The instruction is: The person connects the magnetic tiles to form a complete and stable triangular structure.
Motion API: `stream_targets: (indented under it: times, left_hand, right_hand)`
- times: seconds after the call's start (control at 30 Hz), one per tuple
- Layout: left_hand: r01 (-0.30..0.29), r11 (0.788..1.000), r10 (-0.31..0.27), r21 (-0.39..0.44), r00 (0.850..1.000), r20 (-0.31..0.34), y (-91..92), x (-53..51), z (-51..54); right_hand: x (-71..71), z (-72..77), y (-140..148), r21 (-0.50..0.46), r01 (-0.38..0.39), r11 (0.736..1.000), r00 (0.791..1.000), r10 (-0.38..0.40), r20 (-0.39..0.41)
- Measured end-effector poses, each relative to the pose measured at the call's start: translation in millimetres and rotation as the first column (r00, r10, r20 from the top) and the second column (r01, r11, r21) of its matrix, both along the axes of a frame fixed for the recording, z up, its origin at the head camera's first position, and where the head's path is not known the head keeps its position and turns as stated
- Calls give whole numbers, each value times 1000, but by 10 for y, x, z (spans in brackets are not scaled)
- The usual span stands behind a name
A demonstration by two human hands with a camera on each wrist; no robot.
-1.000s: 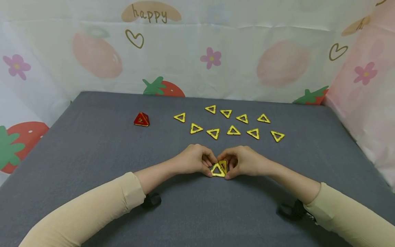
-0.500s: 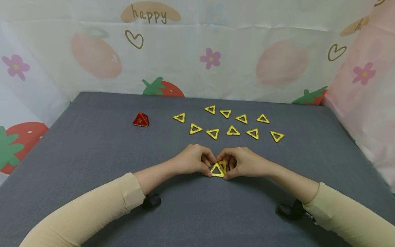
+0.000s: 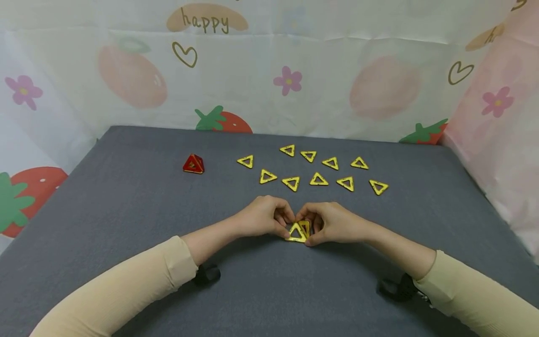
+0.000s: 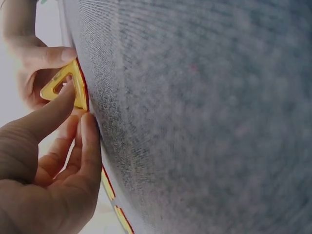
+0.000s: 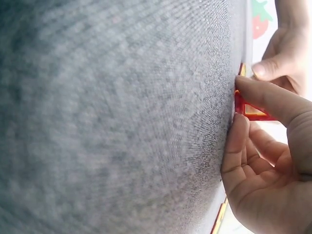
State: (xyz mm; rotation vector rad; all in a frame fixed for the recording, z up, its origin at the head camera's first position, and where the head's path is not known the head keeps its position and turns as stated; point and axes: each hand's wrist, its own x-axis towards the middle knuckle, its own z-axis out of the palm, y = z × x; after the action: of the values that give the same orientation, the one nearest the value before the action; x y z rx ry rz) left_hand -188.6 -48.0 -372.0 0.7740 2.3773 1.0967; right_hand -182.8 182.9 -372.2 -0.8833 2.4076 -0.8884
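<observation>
Low over the grey cloth, two yellow triangle magnetic tiles with open centres lean together in the head view. The front tile (image 3: 297, 240) faces the camera and the second tile (image 3: 307, 226) slants behind its right side. My left hand (image 3: 264, 217) pinches this pair from the left, its thumb at the front tile's lower left corner. From the right, my right hand (image 3: 337, 223) holds the pair, thumb at the lower right corner. In the left wrist view the left thumb covers part of a yellow tile (image 4: 80, 90). Red tile edges (image 5: 257, 117) show in the right wrist view.
Several loose yellow triangle tiles (image 3: 318, 182) lie flat in two loose rows beyond the hands. A small red pyramid (image 3: 193, 164) stands at the back left. A printed curtain (image 3: 320, 98) borders the table's far edge.
Both hands keep their hold on the yellow tiles, almost still. The left thumb now overlaps the front tile's lower left corner a little more. The loose tiles and red pyramid have not moved.
</observation>
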Motion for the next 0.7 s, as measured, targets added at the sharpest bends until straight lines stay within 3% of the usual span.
stream_targets:
  times: [0.13,0.37,0.5,0.7]
  left_hand:
    - [-35,999,35,20,999,-32,-38,-59,17]
    - [-158,985,163,66,984,-75,-143,-240,71]
    - [-254,963,262,86,958,-114,-236,-358,120]
    - [-407,906,420,117,897,-138,-377,-569,159]
  right_hand:
    - [2,4,-2,6,1,1000,1000,-1,0]
    - [8,17,-8,13,14,1000,1000,-14,9]
    - [14,24,-10,11,18,1000,1000,-18,13]
    - [16,18,0,10,16,1000,1000,-16,6]
